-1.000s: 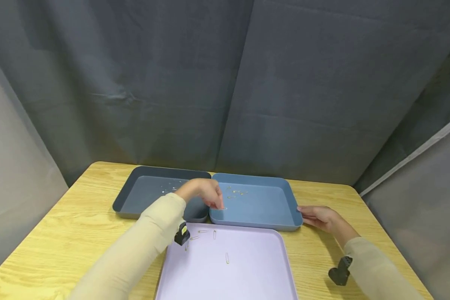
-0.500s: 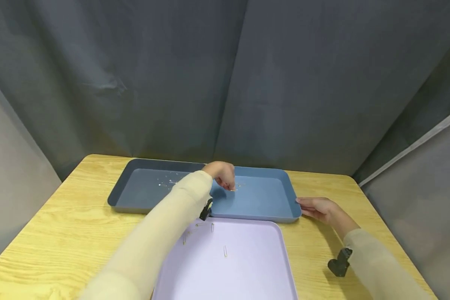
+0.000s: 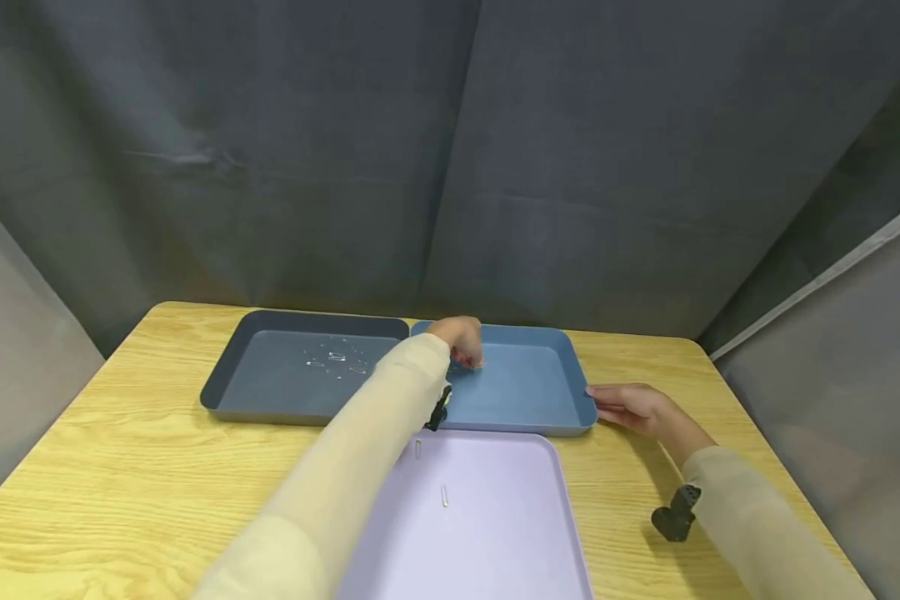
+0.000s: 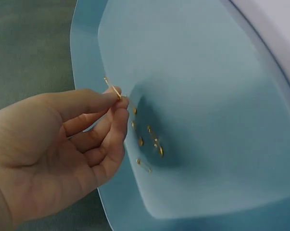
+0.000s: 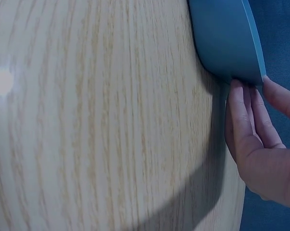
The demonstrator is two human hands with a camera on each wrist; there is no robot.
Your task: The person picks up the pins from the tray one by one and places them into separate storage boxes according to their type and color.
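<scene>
- Left hand (image 4: 63,144) at left of the left-wrist frame, thumb and forefinger pinching a gold paper clip (image 4: 113,89) just above the floor of the light blue tray (image 4: 221,120); other fingers loosely curled beneath.
- Same left hand (image 3: 461,340) in the head view just above frame centre, over the far left part of the light blue tray (image 3: 547,400), cream sleeve (image 3: 375,450) running down to the lower left.
- Loose gold clips (image 4: 147,139) scattered on the tray floor just right of the pinching fingertips, in the hand's shadow.
- Right hand (image 3: 630,407) right of centre in the head view, fingers straight and laid against the tray's right outer wall, resting on the wooden table (image 3: 120,467).
- Right-wrist view: right hand (image 5: 260,139) at the right edge, straight fingers touching the lower corner of the blue tray wall (image 5: 226,43), thumb up by the rim.
- Dark grey tray (image 3: 225,387) touching the light blue one on its left, small silvery clips (image 3: 333,360) on its floor.
- Lilac tray (image 3: 510,533) at lower centre, just in front of the blue trays, two clips (image 3: 444,495) lying on it.
- Grey curtain (image 3: 450,150) across the upper frame.
</scene>
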